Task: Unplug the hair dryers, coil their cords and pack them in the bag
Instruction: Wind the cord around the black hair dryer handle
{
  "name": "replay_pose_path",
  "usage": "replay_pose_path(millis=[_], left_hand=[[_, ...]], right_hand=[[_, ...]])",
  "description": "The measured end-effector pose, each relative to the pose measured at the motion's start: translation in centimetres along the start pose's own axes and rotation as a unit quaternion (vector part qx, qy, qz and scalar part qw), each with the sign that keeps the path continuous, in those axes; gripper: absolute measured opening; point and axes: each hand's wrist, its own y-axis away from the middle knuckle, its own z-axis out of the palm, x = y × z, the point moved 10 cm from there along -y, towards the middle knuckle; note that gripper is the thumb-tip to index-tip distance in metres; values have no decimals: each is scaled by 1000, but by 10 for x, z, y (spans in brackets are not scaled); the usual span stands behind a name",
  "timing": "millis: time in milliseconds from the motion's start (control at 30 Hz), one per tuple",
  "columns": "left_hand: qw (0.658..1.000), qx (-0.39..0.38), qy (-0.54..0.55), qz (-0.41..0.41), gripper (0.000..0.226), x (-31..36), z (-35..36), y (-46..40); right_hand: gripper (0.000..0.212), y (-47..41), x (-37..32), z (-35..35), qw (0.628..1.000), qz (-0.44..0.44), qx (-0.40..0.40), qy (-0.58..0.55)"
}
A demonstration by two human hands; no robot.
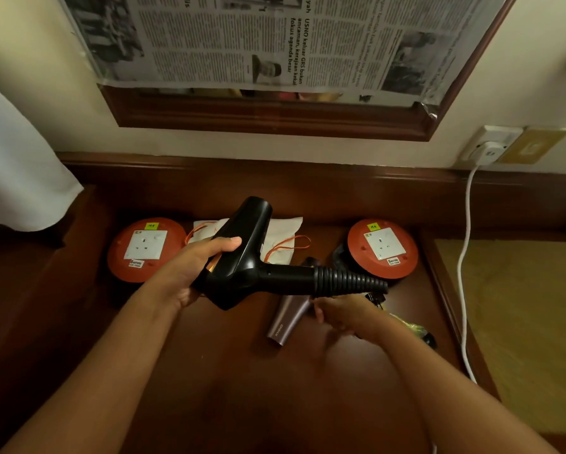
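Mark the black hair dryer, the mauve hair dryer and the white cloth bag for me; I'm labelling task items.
Black plastic hair dryer (242, 257), head view, barrel side.
Mauve metallic hair dryer (286, 319), head view, barrel.
White cloth bag with orange drawstrings (283, 234), head view, right half.

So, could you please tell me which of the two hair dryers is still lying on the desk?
The brown hair dryer, lying flat on the wooden desk by the right hand. The black hair dryer is lifted, gripped by the left hand.
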Motion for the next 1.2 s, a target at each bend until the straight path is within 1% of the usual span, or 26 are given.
replay_pose_path(millis=[67,133,200,267,400,500,567,633,733,833,867,900,933,1033,1067,1100,1200], left_hand=[[1000,2,-12,-1,62,2,-4,2],[1000,-2,-18,-2,60,3,-4,4],[1000,-12,-22,0,58,3,-1,7],[999,-17,-27,4,58,5,1,10],[999,-14,-38,15,63,9,2,12],[999,-21,-37,28,57,12,8,12],[998,-34,-35,40,49,17,14,13],[997,-50,-43,51,42,21,20,15],[994,-66,-59,63,38,25,24,17],[993,-67,-63,72,31,25,24,16],[993,-62,-68,74,30,24,24,16],[993,-58,-75,73,32,23,23,16],[993,-54,-84,71,38,20,22,14],[990,-39,-120,63,70,13,21,8],[989,-32,-128,65,75,12,22,7],[988,-24,-135,70,74,12,22,7],[987,-2,-140,79,63,15,24,6]], right_hand=[[27,4,-3,-3,999,5,-36,1],[16,8,-19,-10,997,-43,-69,15],[17,10,-41,-17,990,-89,-88,65],[16,9,-57,-29,983,-92,-72,142],[16,10,-81,-42,965,-103,-59,233],[13,14,-103,-48,930,-144,-23,337],[14,18,-119,-50,895,-170,13,411],[26,19,-128,-52,861,-171,42,477],[43,25,-137,-56,824,-151,81,541],[51,36,-147,-57,775,-152,120,601],[52,39,-150,-56,765,-155,124,613],[51,42,-151,-54,760,-159,124,618],[49,45,-153,-52,759,-165,121,618],[35,57,-160,-44,765,-195,112,604],[31,60,-162,-41,765,-204,113,601],[28,63,-163,-40,765,-210,117,597],[26,70,-161,-37,774,-211,123,585]])
